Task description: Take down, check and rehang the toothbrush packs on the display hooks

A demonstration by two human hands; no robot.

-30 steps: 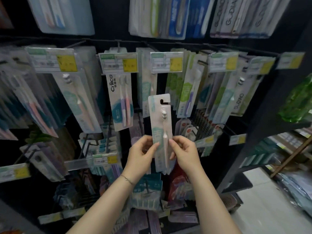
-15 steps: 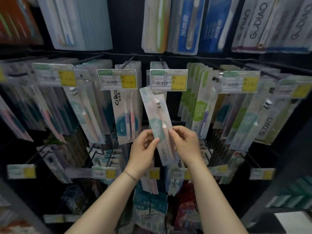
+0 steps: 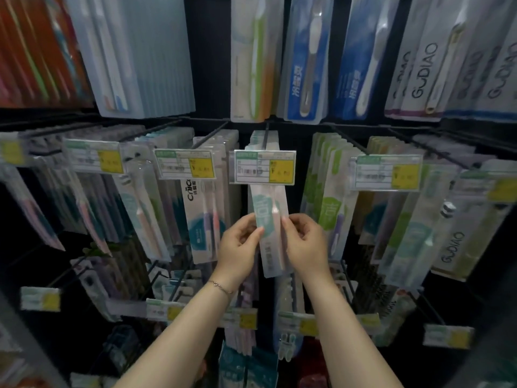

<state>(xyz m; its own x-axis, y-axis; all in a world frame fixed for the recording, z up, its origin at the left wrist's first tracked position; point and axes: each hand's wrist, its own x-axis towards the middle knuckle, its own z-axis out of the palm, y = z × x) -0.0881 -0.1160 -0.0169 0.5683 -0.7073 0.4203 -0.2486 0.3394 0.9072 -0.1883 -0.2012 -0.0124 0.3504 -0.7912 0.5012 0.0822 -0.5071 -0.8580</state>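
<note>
A clear toothbrush pack (image 3: 270, 219) with a teal label and a pink brush stands upright in the middle of the rack. My left hand (image 3: 237, 242) pinches its left edge and my right hand (image 3: 303, 242) pinches its right edge. The pack's top is hidden behind the price tag (image 3: 263, 167) at the tip of the centre hook (image 3: 266, 134). More packs of the same kind hang behind on that hook.
Neighbouring hooks carry a Cnice pack (image 3: 205, 217) on the left and green-labelled packs (image 3: 333, 208) on the right, each with a yellow price tag. Larger packs (image 3: 307, 57) hang on the row above. A lower row of hooks and tags (image 3: 240, 317) sits under my wrists.
Both hands have lifted the pack from chest height up and forward to the centre hook. Its top has passed behind the price tag. The camera has moved closer to the rack.
</note>
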